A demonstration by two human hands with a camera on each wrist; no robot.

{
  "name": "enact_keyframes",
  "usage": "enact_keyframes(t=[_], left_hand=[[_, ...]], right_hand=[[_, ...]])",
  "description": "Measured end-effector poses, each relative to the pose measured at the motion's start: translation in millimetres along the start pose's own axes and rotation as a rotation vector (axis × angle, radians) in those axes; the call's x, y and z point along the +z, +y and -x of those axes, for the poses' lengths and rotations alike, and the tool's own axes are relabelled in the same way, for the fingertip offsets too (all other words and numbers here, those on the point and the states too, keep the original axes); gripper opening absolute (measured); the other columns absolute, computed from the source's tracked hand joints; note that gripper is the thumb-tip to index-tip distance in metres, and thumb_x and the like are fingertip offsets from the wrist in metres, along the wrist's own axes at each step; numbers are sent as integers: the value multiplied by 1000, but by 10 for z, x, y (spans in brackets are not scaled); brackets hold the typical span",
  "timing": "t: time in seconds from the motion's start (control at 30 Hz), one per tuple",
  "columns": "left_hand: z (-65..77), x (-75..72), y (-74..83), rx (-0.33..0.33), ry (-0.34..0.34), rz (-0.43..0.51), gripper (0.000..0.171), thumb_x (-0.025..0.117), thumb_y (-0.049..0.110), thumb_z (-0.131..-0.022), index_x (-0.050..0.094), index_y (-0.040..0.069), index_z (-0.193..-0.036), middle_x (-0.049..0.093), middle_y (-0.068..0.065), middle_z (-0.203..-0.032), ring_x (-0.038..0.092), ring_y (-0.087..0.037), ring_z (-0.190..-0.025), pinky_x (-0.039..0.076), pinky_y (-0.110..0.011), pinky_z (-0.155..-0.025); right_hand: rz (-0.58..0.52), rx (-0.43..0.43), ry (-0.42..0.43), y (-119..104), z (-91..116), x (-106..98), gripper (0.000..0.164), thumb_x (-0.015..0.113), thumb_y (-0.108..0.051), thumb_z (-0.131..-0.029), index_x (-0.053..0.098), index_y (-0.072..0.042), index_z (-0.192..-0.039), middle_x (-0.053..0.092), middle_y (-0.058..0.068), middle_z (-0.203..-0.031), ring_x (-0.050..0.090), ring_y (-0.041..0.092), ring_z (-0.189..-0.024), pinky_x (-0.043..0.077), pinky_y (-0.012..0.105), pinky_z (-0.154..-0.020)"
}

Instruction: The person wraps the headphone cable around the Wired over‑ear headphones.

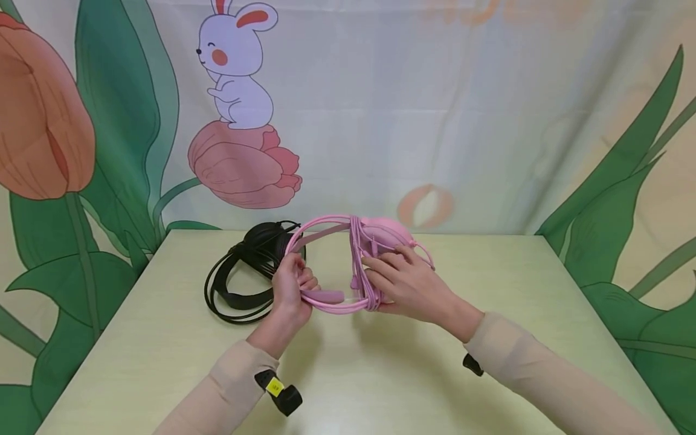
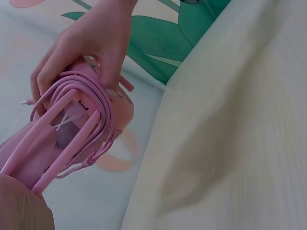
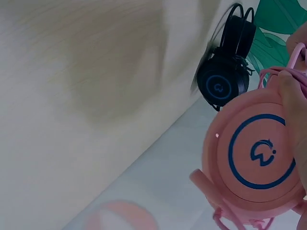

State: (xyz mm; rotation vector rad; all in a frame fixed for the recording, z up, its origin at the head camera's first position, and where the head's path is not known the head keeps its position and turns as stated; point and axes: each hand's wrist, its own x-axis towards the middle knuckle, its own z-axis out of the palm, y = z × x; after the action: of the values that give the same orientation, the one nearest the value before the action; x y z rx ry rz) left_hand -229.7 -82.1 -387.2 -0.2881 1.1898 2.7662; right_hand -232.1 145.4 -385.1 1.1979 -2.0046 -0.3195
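Observation:
A pink headset [image 1: 326, 307] is held above the table, its pink cord [image 1: 356, 254] wound in several turns around the band near the ear cups. My left hand [image 1: 290, 289] grips the headband at its left side. On the right, my right hand [image 1: 410, 284] holds the ear cups and the wound cord, its thumb underneath. In the right wrist view the round ear cup [image 3: 254, 153] shows a dark blue ring and logo. The left wrist view shows the cord loops [image 2: 103, 108] encircling both band rails, with a loose stretch hanging below.
A black headset [image 1: 263, 244] with its cable bundled lies on the pale wooden table [image 1: 489, 362], behind and left of my left hand. A printed curtain [image 1: 353, 121] with tulips and a rabbit hangs along the table's far edge.

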Motion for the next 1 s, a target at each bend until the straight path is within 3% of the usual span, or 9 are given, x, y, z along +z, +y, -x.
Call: enact_keyframes(t=[0.27,0.63,0.83,0.9,1.0], left_hand=[[-26,-3,-64,53,-12,-77,20,39,12,-83,35,13,-64,23,7,-44,23,-5,-36,18,-20,-38],[-151,-113,-202,42,48,-202,10,47,14,-88,43,8,-81,31,4,-51,32,-7,-43,32,-21,-44],[-207,-173,-230,-7,57,-466,25,55,28,-88,50,5,-98,56,1,-62,56,-8,-55,47,-20,-56],[-223,-187,-229,-18,48,-566,31,55,33,-88,51,5,-103,65,-3,-76,62,-9,-65,48,-21,-62],[-246,-210,-222,-2,41,-663,38,54,36,-89,50,4,-109,65,-11,-101,63,-14,-80,50,-26,-71]], right_hand=[[-19,-64,56,-36,101,180,53,58,-61,-76,53,-10,-93,56,0,-88,51,20,-78,43,32,-72],[-22,-83,20,-17,145,284,51,65,-57,-72,52,-12,-92,53,0,-86,48,19,-77,41,31,-72],[-29,-77,-2,5,199,338,55,67,-58,-70,53,-11,-94,54,0,-87,49,20,-78,42,31,-74],[-40,-67,-18,13,227,360,55,67,-58,-70,53,-11,-94,54,0,-87,49,20,-78,42,32,-73],[-49,-44,-48,31,265,390,56,66,-59,-70,53,-10,-94,54,1,-87,48,21,-78,42,32,-72]])
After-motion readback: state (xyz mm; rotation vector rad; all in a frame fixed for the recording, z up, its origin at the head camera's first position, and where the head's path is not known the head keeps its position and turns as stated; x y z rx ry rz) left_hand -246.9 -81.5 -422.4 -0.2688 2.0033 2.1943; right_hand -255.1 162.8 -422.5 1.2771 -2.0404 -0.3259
